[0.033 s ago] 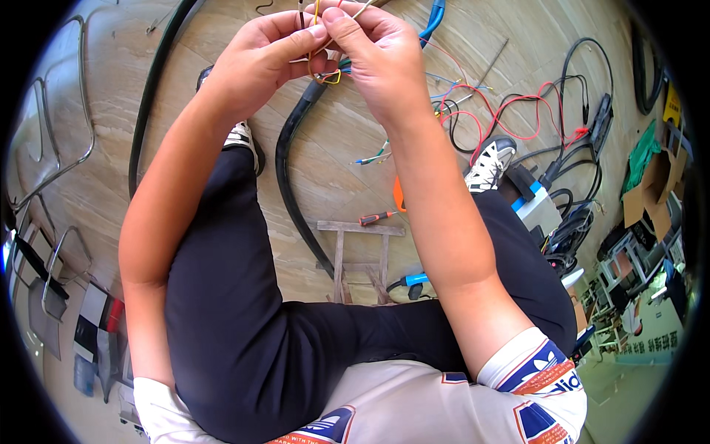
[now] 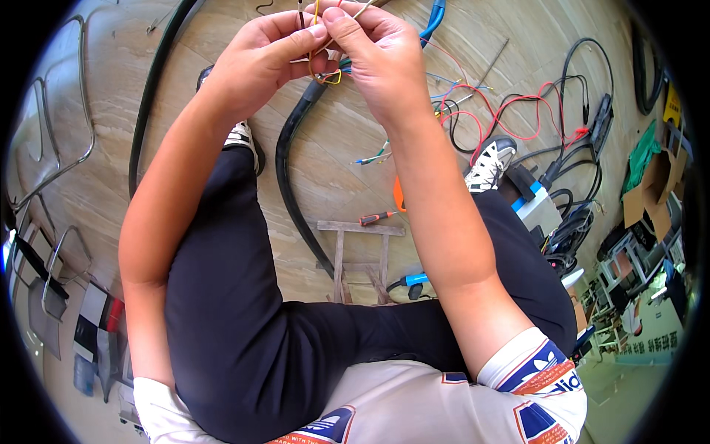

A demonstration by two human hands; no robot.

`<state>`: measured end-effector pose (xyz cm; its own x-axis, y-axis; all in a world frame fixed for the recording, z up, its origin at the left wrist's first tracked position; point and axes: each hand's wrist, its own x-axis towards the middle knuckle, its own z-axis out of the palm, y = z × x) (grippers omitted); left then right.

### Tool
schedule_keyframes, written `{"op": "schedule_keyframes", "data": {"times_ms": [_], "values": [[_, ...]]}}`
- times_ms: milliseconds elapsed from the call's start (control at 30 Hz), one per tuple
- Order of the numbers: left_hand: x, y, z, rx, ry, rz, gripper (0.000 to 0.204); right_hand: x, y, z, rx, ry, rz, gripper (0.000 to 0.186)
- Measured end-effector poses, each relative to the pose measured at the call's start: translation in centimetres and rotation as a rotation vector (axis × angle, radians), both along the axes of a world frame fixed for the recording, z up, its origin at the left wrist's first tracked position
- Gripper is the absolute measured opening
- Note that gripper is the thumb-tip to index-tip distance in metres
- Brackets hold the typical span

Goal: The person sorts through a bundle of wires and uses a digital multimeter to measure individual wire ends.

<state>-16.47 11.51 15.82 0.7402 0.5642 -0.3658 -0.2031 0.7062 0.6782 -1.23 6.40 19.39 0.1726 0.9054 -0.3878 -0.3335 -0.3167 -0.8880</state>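
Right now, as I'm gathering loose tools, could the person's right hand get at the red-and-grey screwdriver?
Probably, once freed: the right hand is occupied with thin wires, but nothing appears to cover the screwdriver, lying near the wooden frame.

Your left hand (image 2: 270,55) and right hand (image 2: 381,55) pinching thin wires (image 2: 317,10) at top edge, thick black cable (image 2: 284,152) ending just below them, orange-and-black screwdriver (image 2: 377,218) by small wooden frame (image 2: 361,229), red lead (image 2: 510,103) looping near your right shoe (image 2: 489,164).
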Motion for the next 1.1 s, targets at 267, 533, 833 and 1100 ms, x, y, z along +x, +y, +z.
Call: {"op": "schedule_keyframes", "data": {"times_ms": [267, 533, 833, 1100], "values": [[0.0, -0.3, 0.1, 0.024, -0.026, 0.008, 0.021, -0.5, 0.0, 0.4, -0.012, -0.041, -0.063, 0.021], [-0.2, -0.2, 0.3, 0.071, 0.047, -0.032, 0.016, 2.2, 0.5, -0.3, -0.108, 0.171, 0.186, 0.023], [-0.3, 0.0, -0.7, 0.118, 0.036, -0.108, 0.022, 3.0, 1.2, 0.6, -0.157, 0.177, 0.236, 0.018], [0.0, 0.0, -0.7, 0.475, 0.203, -0.061, 0.037, 6.0, 1.9, 1.9, 0.100, -0.127, 0.305, 0.013]]}}
